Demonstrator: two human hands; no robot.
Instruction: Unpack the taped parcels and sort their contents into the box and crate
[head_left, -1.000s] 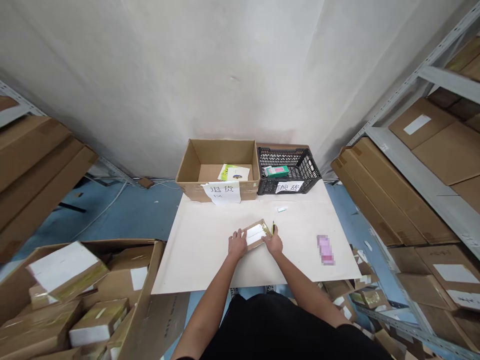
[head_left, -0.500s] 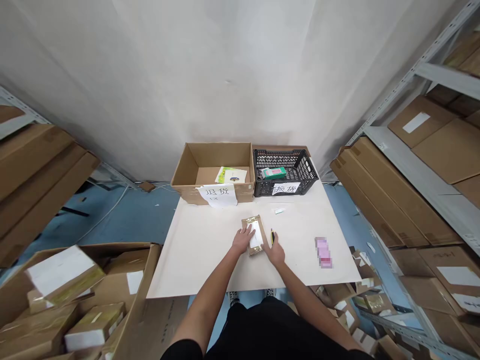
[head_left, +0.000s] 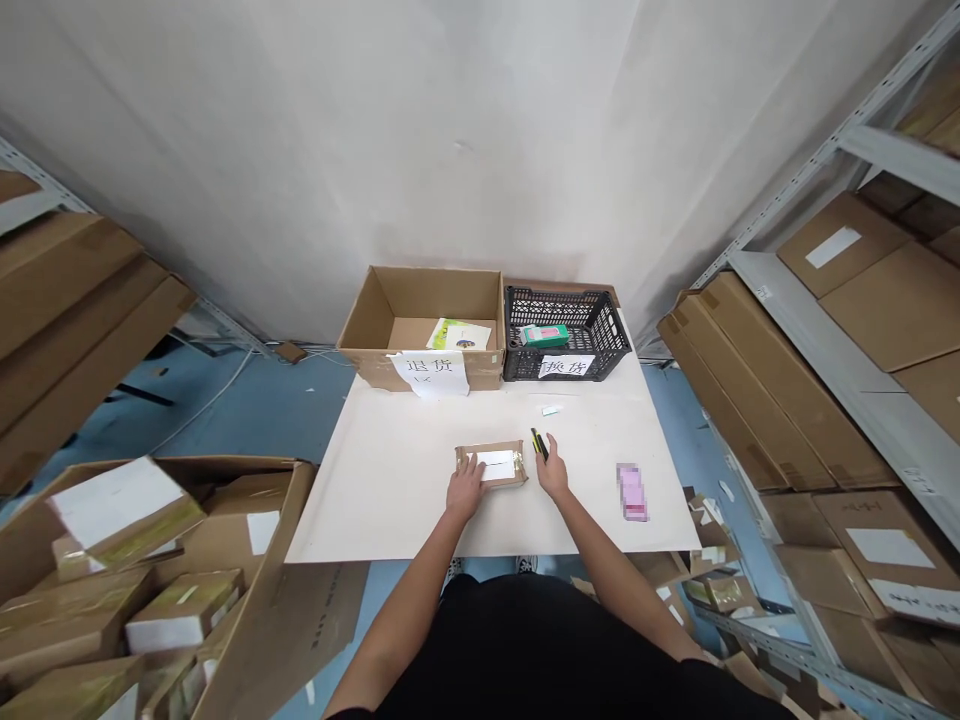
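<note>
A small taped cardboard parcel (head_left: pixel 512 474) with a white label (head_left: pixel 499 464) lies sideways on the white table (head_left: pixel 390 500). My left hand (head_left: pixel 466 488) holds the parcel at its left end, fingers over the top and label. Just off the parcel's right end, my right hand (head_left: pixel 553 472) is closed around a black and yellow box cutter (head_left: pixel 538 443) that points up and away from me. Whether its blade is out is too small to tell.
At the table's back stand an open carton (head_left: pixel 420 370) holding booklets (head_left: pixel 461 336) and a black crate (head_left: pixel 566 365) with a green box (head_left: pixel 545 335). A small slip (head_left: pixel 550 410) and a blurred pink item (head_left: pixel 632 492) lie on the table. A parcel-filled carton (head_left: pixel 300 500) stands left; shelves (head_left: pixel 810 320) flank the right.
The parcel has turned from lengthwise to sideways, with my left hand now at its left end. My right hand, still holding the box cutter, has come away from the parcel's edge.
</note>
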